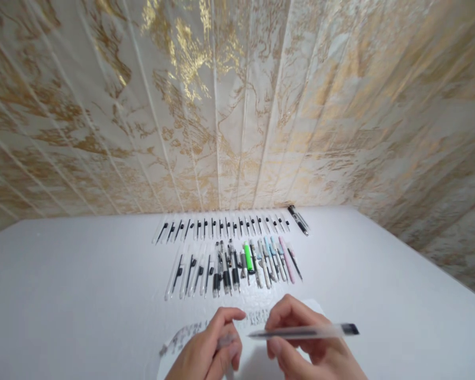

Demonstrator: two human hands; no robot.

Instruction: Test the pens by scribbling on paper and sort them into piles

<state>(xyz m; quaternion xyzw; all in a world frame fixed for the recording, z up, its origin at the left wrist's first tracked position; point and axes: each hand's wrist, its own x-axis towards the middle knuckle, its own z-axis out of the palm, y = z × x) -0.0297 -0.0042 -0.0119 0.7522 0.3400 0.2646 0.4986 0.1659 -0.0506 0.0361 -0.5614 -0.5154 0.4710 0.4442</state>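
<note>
Two hands work at the table's [63, 274] near edge. The right hand [306, 351] pinches a clear pen [301, 332] level, tip toward the left hand [206, 353], whose fingertips close on a small clear piece [226, 340], seemingly its cap. Beyond, two rows of pens [229, 269] lie parallel, so each stays separately visible.

White table [63, 274], gold-veined cream wall [237, 105], clear black-capped pen [301, 332]

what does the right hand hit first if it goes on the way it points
Probably the left hand: the right hand and its pen point left at the clear piece pinched there, though depth is unclear.
</note>
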